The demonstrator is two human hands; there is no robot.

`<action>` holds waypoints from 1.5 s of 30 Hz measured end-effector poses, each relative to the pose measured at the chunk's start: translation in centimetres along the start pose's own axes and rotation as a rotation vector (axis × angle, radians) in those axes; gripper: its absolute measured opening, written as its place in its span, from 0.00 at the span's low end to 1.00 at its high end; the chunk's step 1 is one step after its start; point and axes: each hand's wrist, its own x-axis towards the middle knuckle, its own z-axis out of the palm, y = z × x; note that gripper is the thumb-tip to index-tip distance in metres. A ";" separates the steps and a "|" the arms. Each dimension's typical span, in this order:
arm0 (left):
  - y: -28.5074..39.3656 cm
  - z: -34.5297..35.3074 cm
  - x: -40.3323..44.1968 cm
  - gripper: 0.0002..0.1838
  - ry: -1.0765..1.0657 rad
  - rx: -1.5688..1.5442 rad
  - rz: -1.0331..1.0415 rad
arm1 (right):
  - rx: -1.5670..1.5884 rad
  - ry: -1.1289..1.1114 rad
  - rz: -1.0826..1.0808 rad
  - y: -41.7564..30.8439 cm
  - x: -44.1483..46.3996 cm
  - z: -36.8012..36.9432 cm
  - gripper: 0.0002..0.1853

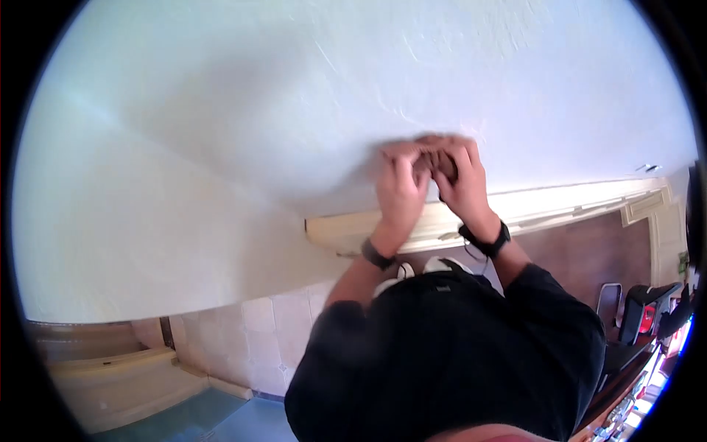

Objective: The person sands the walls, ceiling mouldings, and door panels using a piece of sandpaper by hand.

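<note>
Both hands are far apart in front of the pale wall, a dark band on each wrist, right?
No: the head view shows the left hand and right hand close together, not far apart. The pale wall and dark wristbands are right.

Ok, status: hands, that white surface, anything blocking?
Left hand and right hand close together, fingers bent. Both at the white surface; contact unclear. Bent fingers block the view: can't tell if anything's held.
</note>
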 end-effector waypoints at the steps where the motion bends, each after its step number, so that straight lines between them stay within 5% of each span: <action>1: 0.3 -0.1 -0.4 0.12 -0.051 0.040 -0.026 | -0.008 -0.052 0.032 0.4 -0.9 0.0 0.22; 3: -3.2 1.5 -2.8 0.08 -0.122 0.020 0.040 | -0.006 -0.112 0.037 2.0 -2.9 0.7 0.19; 9: -9.0 3.7 -12.0 0.19 -0.343 0.098 -0.410 | -0.089 -0.343 0.069 5.6 -7.9 4.0 0.15; 19: -12.1 6.0 -19.8 0.16 -0.593 0.311 -0.598 | 0.003 -0.758 0.451 12.8 -16.9 7.3 0.18; 23: -11.0 9.3 -21.4 0.16 -0.533 0.342 -0.458 | -0.044 -0.596 0.396 16.9 -19.4 6.4 0.18; 26: -9.8 13.5 -21.1 0.14 -0.692 0.164 -0.699 | -0.050 -0.662 0.516 19.4 -18.7 3.0 0.17; 29: -6.8 19.6 -21.3 0.14 -0.661 0.365 -0.434 | -0.158 -0.597 0.585 23.3 -20.0 -0.7 0.16; 35: -0.3 29.3 -20.9 0.17 -0.756 0.360 -0.401 | -0.167 -0.536 0.728 29.6 -19.5 -10.5 0.16; 45: -0.4 26.4 -20.8 0.15 -0.659 0.426 -0.686 | -0.013 -0.596 0.640 28.0 -18.2 -8.8 0.18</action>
